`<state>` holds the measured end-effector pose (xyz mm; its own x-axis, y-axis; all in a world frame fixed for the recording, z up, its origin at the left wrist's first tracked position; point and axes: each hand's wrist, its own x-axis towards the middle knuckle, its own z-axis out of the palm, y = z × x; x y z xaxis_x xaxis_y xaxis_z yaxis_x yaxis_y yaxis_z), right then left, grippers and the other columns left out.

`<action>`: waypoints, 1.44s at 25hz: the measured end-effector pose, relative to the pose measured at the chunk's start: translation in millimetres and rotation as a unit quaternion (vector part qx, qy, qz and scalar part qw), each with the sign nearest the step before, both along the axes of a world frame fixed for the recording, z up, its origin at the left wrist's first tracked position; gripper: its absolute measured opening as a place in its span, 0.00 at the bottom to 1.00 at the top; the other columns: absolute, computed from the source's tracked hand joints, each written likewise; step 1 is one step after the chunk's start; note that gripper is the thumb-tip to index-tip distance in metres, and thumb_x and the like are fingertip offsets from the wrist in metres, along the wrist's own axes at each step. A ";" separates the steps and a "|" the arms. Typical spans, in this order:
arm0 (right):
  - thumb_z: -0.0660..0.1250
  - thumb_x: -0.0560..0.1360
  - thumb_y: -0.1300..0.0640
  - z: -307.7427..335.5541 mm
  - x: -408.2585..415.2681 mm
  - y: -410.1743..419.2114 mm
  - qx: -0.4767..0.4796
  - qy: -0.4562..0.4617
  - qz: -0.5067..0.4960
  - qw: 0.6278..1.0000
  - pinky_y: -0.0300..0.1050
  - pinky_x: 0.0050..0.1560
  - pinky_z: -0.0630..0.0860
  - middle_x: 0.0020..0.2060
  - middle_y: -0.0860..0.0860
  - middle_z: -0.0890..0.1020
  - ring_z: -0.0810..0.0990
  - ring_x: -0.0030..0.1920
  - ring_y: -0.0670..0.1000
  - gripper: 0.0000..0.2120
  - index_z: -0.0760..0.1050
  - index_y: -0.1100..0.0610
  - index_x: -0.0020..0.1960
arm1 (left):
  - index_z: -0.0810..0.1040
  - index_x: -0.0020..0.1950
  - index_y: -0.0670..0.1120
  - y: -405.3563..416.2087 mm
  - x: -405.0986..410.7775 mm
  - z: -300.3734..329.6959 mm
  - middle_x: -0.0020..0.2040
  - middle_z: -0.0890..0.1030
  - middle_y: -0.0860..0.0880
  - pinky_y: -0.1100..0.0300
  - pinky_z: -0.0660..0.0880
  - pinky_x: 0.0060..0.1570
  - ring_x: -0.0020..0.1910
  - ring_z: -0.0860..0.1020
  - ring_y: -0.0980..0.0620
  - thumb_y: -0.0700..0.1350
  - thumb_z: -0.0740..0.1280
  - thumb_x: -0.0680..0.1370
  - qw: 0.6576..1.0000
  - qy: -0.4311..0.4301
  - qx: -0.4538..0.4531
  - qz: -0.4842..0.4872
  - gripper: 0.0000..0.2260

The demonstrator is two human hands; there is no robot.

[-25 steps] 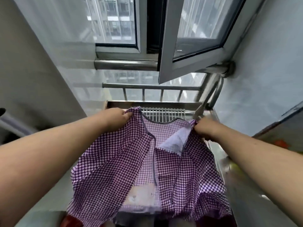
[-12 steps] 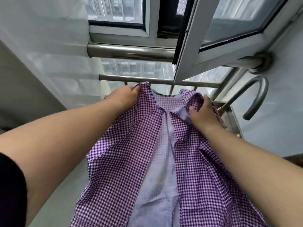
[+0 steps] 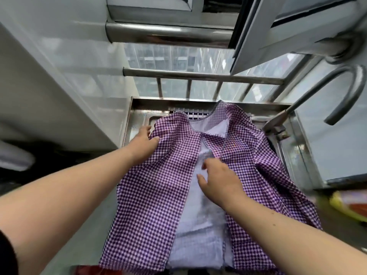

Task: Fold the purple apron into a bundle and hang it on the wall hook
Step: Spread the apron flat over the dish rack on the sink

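Left hand (image 3: 146, 138) grips the purple apron (image 3: 155, 187); right hand (image 3: 217, 180) rests open on it.

No readable text, label, brand, number or sign appears anywhere.

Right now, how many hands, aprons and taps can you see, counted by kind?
Hands: 2, the left hand holding the cloth and the right hand over the pale middle.
Purple checked apron: 1, spread over the steel sink.
Curved tap: 1.
Total: 4.
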<state>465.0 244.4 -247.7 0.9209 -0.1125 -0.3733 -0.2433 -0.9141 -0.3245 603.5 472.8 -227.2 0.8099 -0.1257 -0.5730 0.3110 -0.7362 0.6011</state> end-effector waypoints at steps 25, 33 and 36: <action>0.55 0.78 0.43 -42.4 -27.1 35.4 0.209 0.089 -0.289 0.930 0.60 0.59 0.78 0.50 0.56 0.78 0.77 0.49 0.57 0.15 0.70 0.54 0.52 | 0.84 0.60 0.46 118.3 -123.1 -60.0 0.56 0.86 0.49 0.50 0.78 0.64 0.57 0.83 0.46 0.44 0.67 0.81 0.990 0.058 -0.063 0.109 0.10; 0.68 0.72 0.40 -47.3 -16.2 -0.7 0.201 0.126 -0.293 0.926 0.53 0.57 0.79 0.54 0.58 0.83 0.82 0.52 0.58 0.29 0.72 0.63 0.60 | 0.74 0.43 0.48 166.7 -103.1 -2.9 0.43 0.76 0.46 0.52 0.70 0.40 0.45 0.78 0.40 0.38 0.69 0.75 0.963 -0.230 0.135 -0.035 0.07; 0.67 0.80 0.54 -29.5 -11.6 4.1 0.146 0.132 -0.246 0.949 0.50 0.56 0.76 0.56 0.63 0.81 0.81 0.56 0.62 0.22 0.68 0.68 0.65 | 0.77 0.40 0.46 184.2 -98.6 29.5 0.44 0.76 0.44 0.52 0.69 0.33 0.38 0.77 0.39 0.40 0.68 0.71 0.840 -0.446 0.215 -0.222 0.02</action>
<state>453.4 248.5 -277.2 0.6533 -0.3613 -0.6653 -0.7257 -0.5492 -0.4144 505.0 657.0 -197.7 0.8687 -0.4662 0.1673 -0.4851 -0.8690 0.0972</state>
